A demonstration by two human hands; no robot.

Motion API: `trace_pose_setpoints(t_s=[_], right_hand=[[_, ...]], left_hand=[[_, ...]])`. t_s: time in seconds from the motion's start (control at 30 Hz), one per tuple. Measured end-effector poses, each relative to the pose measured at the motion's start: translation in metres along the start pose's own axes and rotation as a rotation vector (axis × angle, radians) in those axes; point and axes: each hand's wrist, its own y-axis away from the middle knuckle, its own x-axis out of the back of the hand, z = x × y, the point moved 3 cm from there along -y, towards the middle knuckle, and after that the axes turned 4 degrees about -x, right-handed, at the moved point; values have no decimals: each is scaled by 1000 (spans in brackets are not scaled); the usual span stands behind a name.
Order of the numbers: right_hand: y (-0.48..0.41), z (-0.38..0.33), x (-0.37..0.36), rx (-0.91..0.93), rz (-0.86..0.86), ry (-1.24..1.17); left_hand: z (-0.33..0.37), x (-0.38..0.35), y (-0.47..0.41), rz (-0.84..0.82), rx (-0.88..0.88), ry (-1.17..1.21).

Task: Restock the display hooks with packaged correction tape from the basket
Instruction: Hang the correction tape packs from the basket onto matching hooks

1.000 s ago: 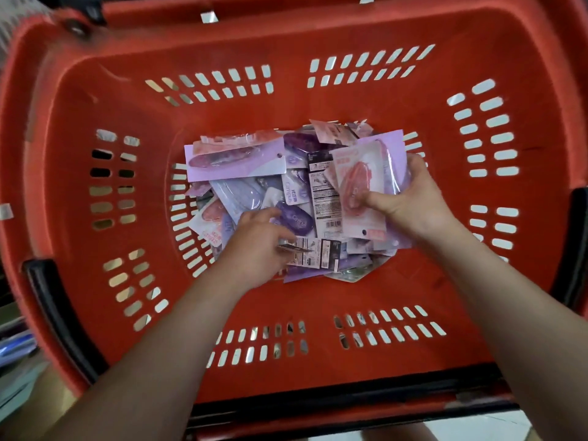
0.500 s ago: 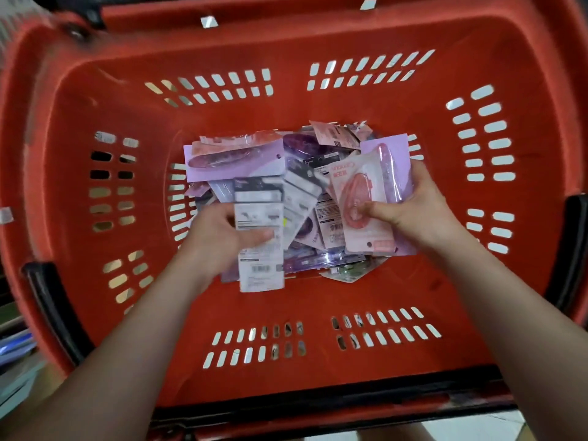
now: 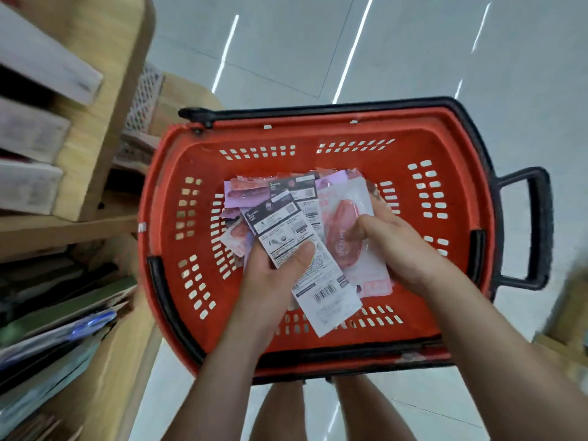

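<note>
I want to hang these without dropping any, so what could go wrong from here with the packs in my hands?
1. The left hand pinches a loose fan of barcode-side-up packs under one thumb; the lowest could slip down into the red basket.
2. The right hand grips pink correction tape packs face up, so the two handfuls face opposite ways and may get hung mixed.

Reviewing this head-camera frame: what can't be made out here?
1. Display hooks: outside the head view.
2. Print on the white packs in the left hand: too small, blurred.
3. Packs behind the pink pack in the right hand: count hidden by it.
4. Shelf contents, left edge: motion-blurred, cut off.
</note>
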Motion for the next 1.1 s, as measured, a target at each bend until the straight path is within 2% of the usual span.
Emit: trace_pose_setpoints(t_s=[0.1,0.27,0.43,0.53,0.67,0.8,0.97,1.1], right_hand=[[38,-30,-18,23,-46,-12],[116,-82,-36,141,-9,42],[193,-133,-29,303,55,130],[232,-154,-34,326,-16,163],[284,-172,-54,322,-233,111],[321,-192,-63,328,-349,81],[357,-211,-64,332,-456,10],[386,-221,-72,413,-491,115]], left_hand=[[33,10,38,-5,-70,-45],[96,13,104,8,-152,-50],[147,16,176,297,-239,105],[182,7,226,336,-389,-53],[222,-17,285,312,-514,-246],[237,-23,329,317,-521,-119],[245,-27,368,504,-530,-11],[247,-26,400,576,-541,30]])
